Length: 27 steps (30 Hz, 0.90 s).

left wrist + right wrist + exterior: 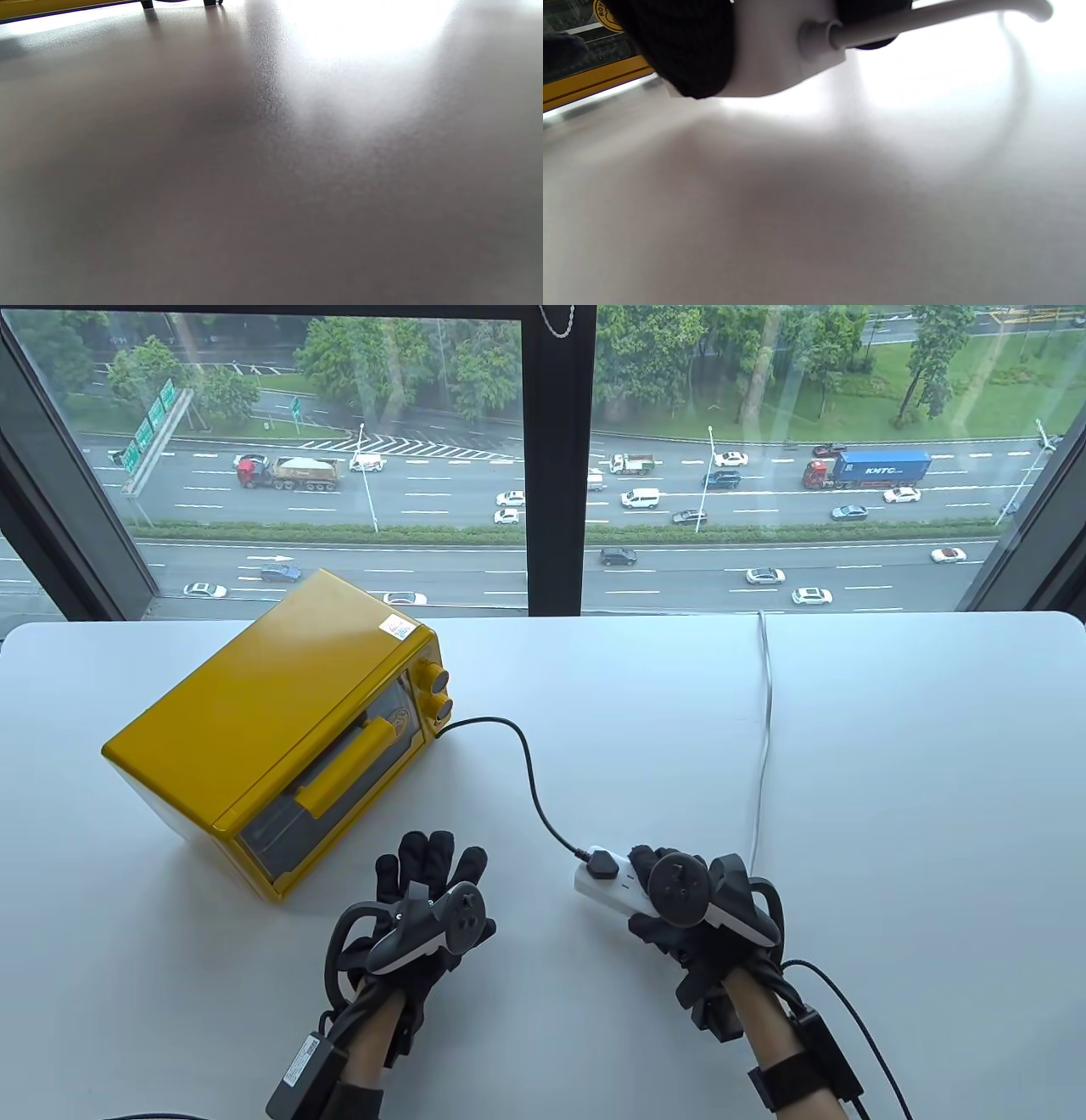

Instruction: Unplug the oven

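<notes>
A yellow toaster oven (280,729) stands at the table's left, its door facing the front right. Its black cord (530,768) runs to a black plug (601,865) seated in a white power strip (604,889). My right hand (679,899) grips the strip's right end; in the right wrist view gloved fingers (683,51) wrap the strip (772,46). My left hand (433,891) rests flat on the table with fingers spread, empty, in front of the oven. The left wrist view shows only the tabletop and the oven's base (51,8).
The strip's white cable (766,729) runs from my right hand to the table's (891,780) far edge; it also shows in the right wrist view (925,21). A window with a black mullion (556,458) stands behind the table.
</notes>
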### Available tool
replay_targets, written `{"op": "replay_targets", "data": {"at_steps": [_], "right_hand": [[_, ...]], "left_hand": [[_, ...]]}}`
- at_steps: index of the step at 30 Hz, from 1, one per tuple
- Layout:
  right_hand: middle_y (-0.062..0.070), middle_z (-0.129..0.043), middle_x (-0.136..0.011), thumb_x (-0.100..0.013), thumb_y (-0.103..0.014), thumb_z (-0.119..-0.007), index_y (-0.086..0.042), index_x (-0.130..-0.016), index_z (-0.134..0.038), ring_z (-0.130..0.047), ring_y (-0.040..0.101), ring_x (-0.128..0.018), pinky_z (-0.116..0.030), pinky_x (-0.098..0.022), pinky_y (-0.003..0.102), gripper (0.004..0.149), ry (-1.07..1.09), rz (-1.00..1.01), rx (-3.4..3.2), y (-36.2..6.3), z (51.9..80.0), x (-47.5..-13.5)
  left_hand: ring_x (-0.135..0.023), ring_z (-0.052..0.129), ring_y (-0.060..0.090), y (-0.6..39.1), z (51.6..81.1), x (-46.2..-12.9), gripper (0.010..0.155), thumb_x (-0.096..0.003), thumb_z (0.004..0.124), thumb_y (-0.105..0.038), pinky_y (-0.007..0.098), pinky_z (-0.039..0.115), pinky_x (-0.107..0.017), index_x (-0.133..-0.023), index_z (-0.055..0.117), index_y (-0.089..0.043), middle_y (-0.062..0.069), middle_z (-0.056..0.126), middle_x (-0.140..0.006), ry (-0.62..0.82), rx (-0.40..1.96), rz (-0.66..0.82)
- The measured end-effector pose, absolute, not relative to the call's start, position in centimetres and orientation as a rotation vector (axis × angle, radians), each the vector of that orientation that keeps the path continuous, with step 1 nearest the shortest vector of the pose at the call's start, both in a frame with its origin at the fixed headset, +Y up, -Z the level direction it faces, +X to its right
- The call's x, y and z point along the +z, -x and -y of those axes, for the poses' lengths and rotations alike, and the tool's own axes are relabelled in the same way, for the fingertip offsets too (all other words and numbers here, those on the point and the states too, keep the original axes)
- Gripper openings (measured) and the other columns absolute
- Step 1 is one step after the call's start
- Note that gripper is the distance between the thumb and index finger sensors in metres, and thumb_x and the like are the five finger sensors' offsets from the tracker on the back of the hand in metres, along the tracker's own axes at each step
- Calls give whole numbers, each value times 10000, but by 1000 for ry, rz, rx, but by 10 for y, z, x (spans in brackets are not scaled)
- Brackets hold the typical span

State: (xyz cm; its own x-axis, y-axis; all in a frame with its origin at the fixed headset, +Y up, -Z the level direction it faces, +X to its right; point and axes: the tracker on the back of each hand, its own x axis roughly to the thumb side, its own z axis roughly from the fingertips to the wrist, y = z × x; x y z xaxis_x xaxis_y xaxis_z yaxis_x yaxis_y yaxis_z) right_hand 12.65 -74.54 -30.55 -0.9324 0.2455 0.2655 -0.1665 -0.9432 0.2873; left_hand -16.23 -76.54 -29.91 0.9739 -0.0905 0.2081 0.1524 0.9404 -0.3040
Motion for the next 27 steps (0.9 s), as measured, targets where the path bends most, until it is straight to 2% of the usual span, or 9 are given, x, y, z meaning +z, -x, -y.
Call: {"op": "replay_targets", "data": {"at_steps": [10,19,24,27], "right_hand": [[145,-486,-1125,-499,-401,-848,-205,-1118,-374,-582,342,-957,-619,-753,436,804,-488,-446,2844,-121,763,-303],[114,-484,-1128,-493,-413,-854,-233,-1114,-376,-578,326,-953,-619,-749,408,804,-465,-484,2757,-128,767,-308],[104,-489,-1132,-491,-420,-855,-247,-1114,-381,-570,321,-954,-608,-749,399,801,-453,-504,2723,-131,769,-310],[104,-494,-1132,-489,-426,-855,-241,-1113,-391,-570,318,-953,-605,-749,392,799,-447,-508,2713,-131,769,-310]], "left_hand": [[-1092,-85,426,155,763,-298,757,-470,308,-616,598,81,-812,-1085,-48,-356,73,-111,-1183,287,-97,253],[-1133,-5,405,100,752,-310,767,-468,362,-626,592,118,-828,-1113,30,-379,46,-24,-1224,233,-93,457],[-1168,100,381,57,759,-328,761,-452,433,-631,597,176,-840,-1135,182,-407,19,122,-1259,284,-116,538],[-1197,229,345,39,765,-339,756,-443,505,-618,594,234,-849,-1140,348,-371,-27,295,-1269,297,-130,550]]}}
